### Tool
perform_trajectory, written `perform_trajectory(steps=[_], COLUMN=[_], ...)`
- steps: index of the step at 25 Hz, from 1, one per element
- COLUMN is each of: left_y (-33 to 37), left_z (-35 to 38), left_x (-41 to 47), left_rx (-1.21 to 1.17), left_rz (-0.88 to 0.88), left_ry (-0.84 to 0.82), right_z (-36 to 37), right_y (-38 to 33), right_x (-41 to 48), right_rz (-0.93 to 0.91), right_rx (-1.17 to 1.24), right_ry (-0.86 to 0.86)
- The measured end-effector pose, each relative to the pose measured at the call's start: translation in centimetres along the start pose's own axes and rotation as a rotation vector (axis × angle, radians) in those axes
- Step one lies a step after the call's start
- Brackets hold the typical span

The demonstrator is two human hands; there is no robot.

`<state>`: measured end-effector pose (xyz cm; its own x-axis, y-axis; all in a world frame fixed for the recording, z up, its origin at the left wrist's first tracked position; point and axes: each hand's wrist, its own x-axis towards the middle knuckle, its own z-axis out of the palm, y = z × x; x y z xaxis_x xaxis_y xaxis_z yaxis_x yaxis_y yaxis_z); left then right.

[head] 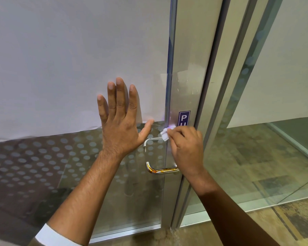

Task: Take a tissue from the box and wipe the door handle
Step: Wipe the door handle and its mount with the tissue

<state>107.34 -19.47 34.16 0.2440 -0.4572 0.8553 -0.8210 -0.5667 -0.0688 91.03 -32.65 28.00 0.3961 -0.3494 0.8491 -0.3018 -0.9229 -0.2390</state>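
Note:
A metal door handle [160,170] is fixed near the right edge of a glass door [78,68]; its upper arm shows at mid-height and its lower arm gleams below. My left hand [120,121] lies flat on the glass with fingers spread, just left of the handle. My right hand [185,148] pinches a small crumpled white tissue [165,133] and presses it against the top end of the handle by the door edge. No tissue box is in view.
A blue sign [184,118] with white letters sits on the metal door frame [190,86] right of the handle. The lower glass carries a dotted frosted pattern [43,157]. A second glass panel [274,121] and patterned floor [256,228] lie to the right.

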Motion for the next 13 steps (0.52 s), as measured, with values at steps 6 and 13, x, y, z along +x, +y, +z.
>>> perform_trajectory(steps=[6, 13], left_y=[0.2, 0.2], left_z=[-0.2, -0.2], left_x=[0.0, -0.1], left_rx=[-0.011, 0.021], left_rz=[0.001, -0.001], left_ry=[-0.005, -0.023], right_z=[-4.2, -3.7], right_y=[3.2, 4.7], right_x=[-3.0, -4.7], right_rz=[0.701, 0.586], right_rx=[0.568, 0.371], right_ry=[-0.091, -0.491])
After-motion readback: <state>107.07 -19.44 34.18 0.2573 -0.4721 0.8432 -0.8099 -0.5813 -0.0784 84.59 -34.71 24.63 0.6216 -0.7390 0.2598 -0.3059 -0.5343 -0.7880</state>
